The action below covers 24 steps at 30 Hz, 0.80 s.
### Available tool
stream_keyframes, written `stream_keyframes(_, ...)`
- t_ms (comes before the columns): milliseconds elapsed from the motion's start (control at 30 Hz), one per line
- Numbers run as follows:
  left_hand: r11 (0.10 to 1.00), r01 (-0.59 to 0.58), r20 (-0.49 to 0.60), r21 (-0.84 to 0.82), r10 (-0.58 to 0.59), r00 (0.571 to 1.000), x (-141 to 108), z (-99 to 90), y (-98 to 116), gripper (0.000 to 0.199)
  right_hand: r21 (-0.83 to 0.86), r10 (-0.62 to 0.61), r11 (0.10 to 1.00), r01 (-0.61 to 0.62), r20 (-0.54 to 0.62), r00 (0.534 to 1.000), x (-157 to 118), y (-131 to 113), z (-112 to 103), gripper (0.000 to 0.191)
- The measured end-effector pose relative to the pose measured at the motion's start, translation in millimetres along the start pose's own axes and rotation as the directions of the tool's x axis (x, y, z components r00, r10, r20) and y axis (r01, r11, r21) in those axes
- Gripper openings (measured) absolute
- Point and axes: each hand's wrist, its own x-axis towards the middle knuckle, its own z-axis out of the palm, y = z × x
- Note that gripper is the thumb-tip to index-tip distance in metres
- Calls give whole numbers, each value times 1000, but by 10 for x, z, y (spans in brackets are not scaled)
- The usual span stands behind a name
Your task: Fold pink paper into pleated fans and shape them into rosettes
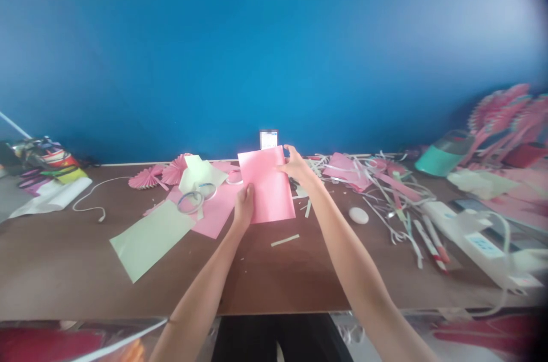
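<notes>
A pink sheet of paper [269,188] is held up above the brown table, between my two hands. My left hand [244,205] grips its left edge low down, thumb on the near face. At the upper right edge, my right hand [296,167] pinches the sheet between thumb and fingers. Behind the top of the sheet stands a phone with a lit screen [269,139]. To the left lie a pale green sheet [154,239] and a roll of clear tape [190,202]. A narrow pale paper strip [285,240] rests below the pink sheet.
Pink folded paper fans [148,177] and a white cable [103,210] lie at left. On the right are tangled paper strips [385,225], a white oval object [358,215], pens [430,245], a white power strip [464,242] and a teal container [443,155]. A blue partition [274,53] stands behind.
</notes>
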Motion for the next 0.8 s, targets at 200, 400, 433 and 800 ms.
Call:
stream_keyframes(200, 999, 32, -22, -30, -33, 999, 23, 0, -17, 42, 71, 44, 996, -44, -7, 999, -30, -54, -98, 89)
stream_keyframes(400, 1000, 15, -9, 4, -15, 1000, 16, -23, -31, 42, 80, 0, 997, -2, 13, 1000, -2, -30, -89, 72)
stream_keyframes(433, 1000, 14, -13, 2, -14, 1000, 16, -25, -38, 42, 82, -11, 997, 9, 16, 1000, 2, -28, -86, 69)
stream_keyframes(800, 999, -33, -70, -33, 30, 997, 29, -26, -39, 38, 105, -8, 994, 4, 39, 999, -77, -108, -112, 65)
